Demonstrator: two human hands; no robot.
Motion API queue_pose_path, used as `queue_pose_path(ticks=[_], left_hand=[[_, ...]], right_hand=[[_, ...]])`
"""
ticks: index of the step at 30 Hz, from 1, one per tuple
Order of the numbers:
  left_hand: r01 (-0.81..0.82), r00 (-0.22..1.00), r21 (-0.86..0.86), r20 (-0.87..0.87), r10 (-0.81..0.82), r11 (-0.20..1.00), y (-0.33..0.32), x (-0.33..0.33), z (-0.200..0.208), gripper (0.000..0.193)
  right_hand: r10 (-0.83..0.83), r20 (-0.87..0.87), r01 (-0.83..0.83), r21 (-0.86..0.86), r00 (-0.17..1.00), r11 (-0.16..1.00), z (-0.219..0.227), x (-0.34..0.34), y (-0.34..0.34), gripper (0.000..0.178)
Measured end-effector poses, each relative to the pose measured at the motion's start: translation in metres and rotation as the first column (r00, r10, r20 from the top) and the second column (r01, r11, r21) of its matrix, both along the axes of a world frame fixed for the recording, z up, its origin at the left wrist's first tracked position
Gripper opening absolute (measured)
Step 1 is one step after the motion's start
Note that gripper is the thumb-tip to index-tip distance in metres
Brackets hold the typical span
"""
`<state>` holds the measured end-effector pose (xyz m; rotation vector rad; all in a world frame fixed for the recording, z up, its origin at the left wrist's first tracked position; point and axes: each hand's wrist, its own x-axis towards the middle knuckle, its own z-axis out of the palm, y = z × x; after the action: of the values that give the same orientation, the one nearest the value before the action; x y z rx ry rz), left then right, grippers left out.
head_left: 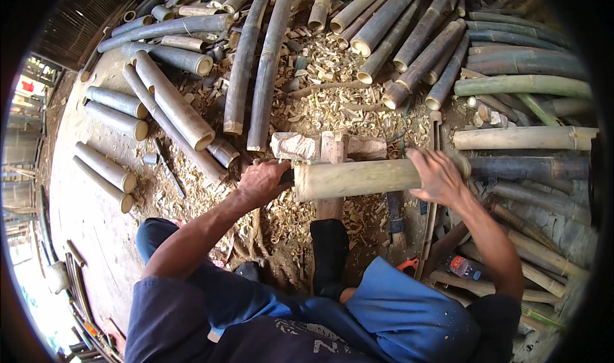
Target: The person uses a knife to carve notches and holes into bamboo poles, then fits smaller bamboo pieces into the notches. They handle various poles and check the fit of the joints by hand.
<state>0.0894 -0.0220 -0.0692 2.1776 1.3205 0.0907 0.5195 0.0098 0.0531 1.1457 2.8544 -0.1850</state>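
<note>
A thick bamboo pole (358, 179) lies crosswise in front of me. Its left stretch is pale and scraped, while the part past its joint at the right (531, 168) is dark grey. My right hand (440, 176) curls over the pale stretch near that joint, gripping it from above. At the pole's left end my left hand (261, 183) is closed, knuckles up, around a dark thing mostly hidden by the fingers. Under the pole stands a rough wooden support (333, 147) with a pale crosspiece (295, 147).
Several bamboo lengths lie at the left (105, 165), back (268, 69) and right (521, 138). Shavings (320, 69) cover the ground. A long dark blade-like tool (169, 168) lies left. Right of my knees are a brush (397, 225), an orange-handled saw (408, 265) and a plastic bottle (464, 267).
</note>
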Motion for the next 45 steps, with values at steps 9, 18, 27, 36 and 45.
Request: queue_pose_path(ticks=[9,18,27,36,45], left_hand=[[-0.251,0.876,-0.096,0.401,0.268,0.963,0.098,-0.02,0.012,0.054],[0.032,0.999,-0.027,-0.014,-0.033,0.999,0.113,0.0,0.015,0.042],[0.04,0.999,0.012,0.001,-0.04,0.999,0.11,0.002,0.016,0.049],[0.019,0.977,0.08,-0.215,-0.002,0.997,0.1,0.01,0.011,0.06],[0.043,0.983,0.004,-0.181,-0.041,0.999,0.11,-0.005,0.006,0.059]], right_hand=[[-0.66,-0.524,0.442,-0.491,0.539,0.751,0.0,-0.011,-0.044,0.067],[-0.905,-0.386,0.277,-0.863,0.178,0.422,0.011,-0.032,-0.048,0.059],[-0.868,-0.417,0.302,-0.819,0.269,0.487,0.024,-0.046,-0.047,0.065],[-0.622,-0.576,0.442,-0.438,0.53,0.783,-0.002,-0.073,-0.036,0.059],[-0.661,-0.478,0.261,-0.659,0.579,0.705,0.124,-0.099,0.047,0.082]])
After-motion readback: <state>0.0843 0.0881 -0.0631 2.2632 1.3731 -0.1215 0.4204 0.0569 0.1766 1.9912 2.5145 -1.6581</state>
